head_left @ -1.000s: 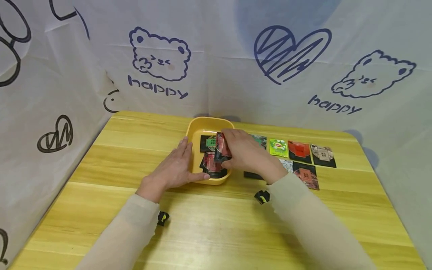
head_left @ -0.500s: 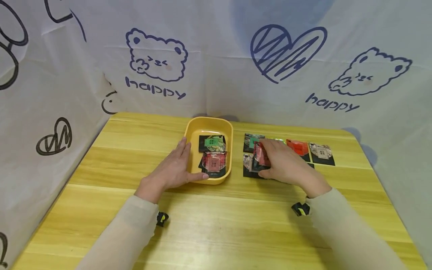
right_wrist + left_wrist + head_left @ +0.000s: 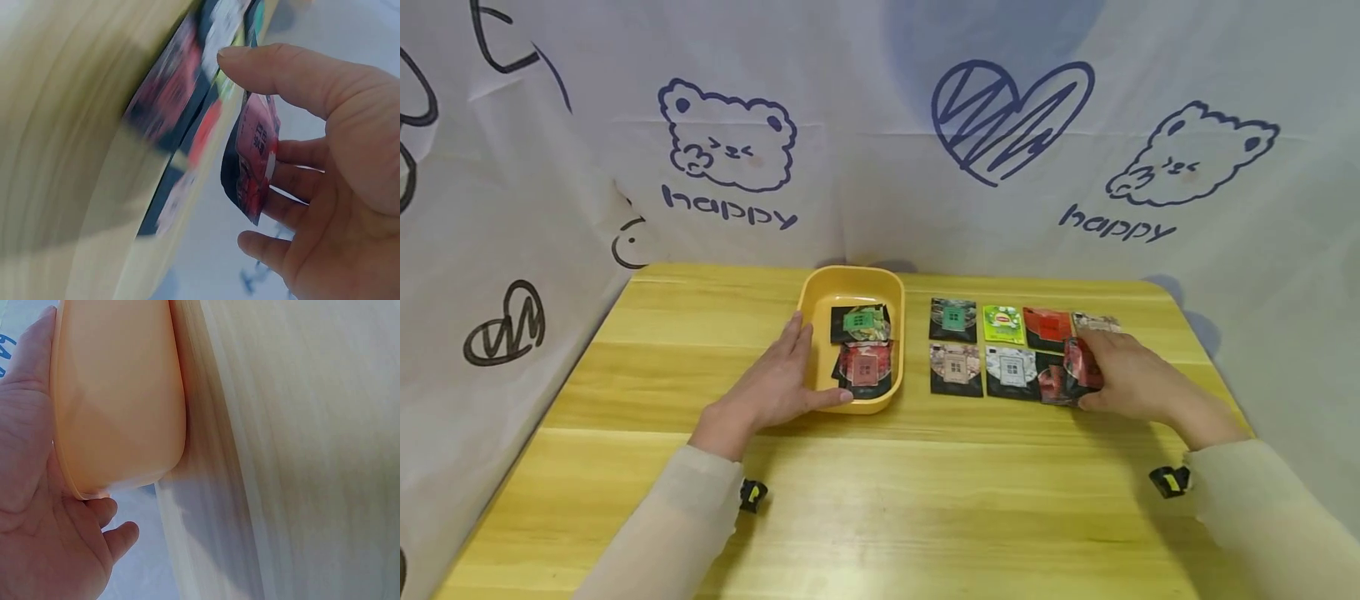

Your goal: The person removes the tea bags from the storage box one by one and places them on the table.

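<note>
Pinching a red sachet [image 3: 255, 153], the right hand [image 3: 1133, 379] hovers at three o'clock from the tub [image 3: 852, 285], the straight-fingered left hand [image 3: 772, 377] touching it at eight.

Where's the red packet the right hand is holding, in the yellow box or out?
Out. The right hand holds the red packet near the other packets, and the yellow box is further left.
</note>
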